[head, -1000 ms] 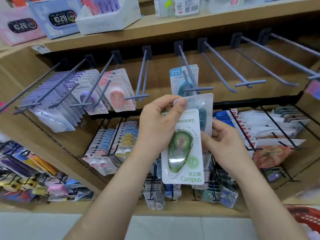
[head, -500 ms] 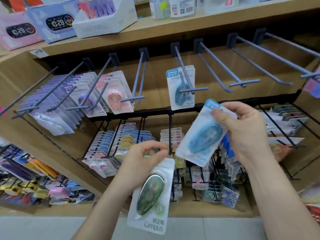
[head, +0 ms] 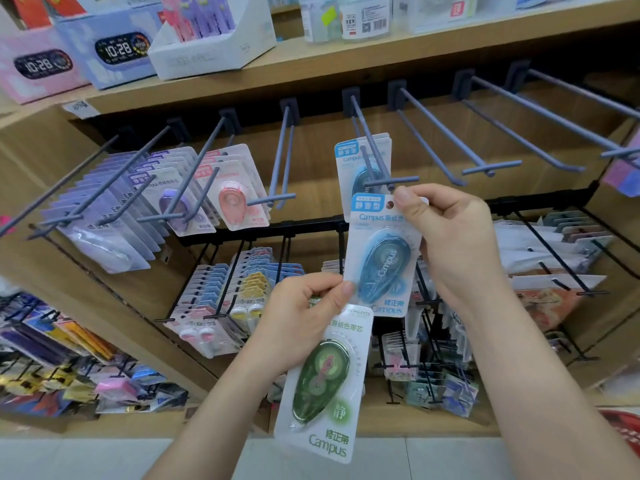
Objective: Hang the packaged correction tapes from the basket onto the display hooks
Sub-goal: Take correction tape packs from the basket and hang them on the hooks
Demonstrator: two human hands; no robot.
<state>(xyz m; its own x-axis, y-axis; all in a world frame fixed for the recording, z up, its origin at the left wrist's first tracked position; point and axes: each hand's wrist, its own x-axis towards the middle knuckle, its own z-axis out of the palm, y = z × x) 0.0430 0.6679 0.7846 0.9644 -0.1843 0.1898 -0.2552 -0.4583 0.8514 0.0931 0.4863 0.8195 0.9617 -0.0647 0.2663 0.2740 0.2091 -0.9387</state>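
Lettering "Campus" marks blue pack (head: pixel 382 258), green pack (head: pixel 323 384).

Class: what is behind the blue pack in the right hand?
Behind the blue pack, a matching pack hangs on a hook; its lower part and a stretch of the black rail are hidden.

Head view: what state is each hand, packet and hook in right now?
Blue-carded correction tape packet: pinched by right hand, not hung.
Green-carded correction tape packet: gripped by left hand, dangling.
Grey metal hook above the blue one: carries hung blue packets.
Neighbouring grey hook rightward: bare.
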